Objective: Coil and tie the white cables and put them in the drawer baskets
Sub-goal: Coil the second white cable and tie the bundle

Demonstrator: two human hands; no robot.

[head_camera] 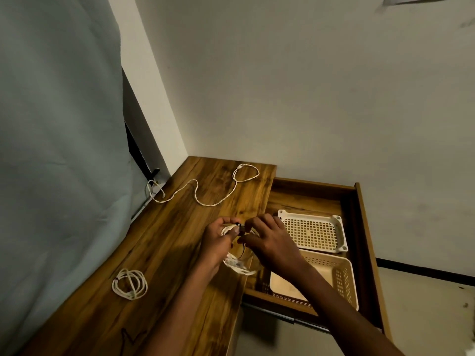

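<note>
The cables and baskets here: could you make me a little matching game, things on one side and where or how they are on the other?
Things:
1. Tied coil
2. Loose cable
3. Held coil
4. Baskets

States:
A. Between left hand and right hand
B. In the open drawer
C. Uncoiled, far end of the desk
D. Lying alone, near left of the desk

Pairs: 1-D, 2-C, 3-A, 4-B

Plenty of bare desk (164,253) between the tied coil (129,284) and loose cable (205,191); both hands crowd its drawer-side edge.
</note>
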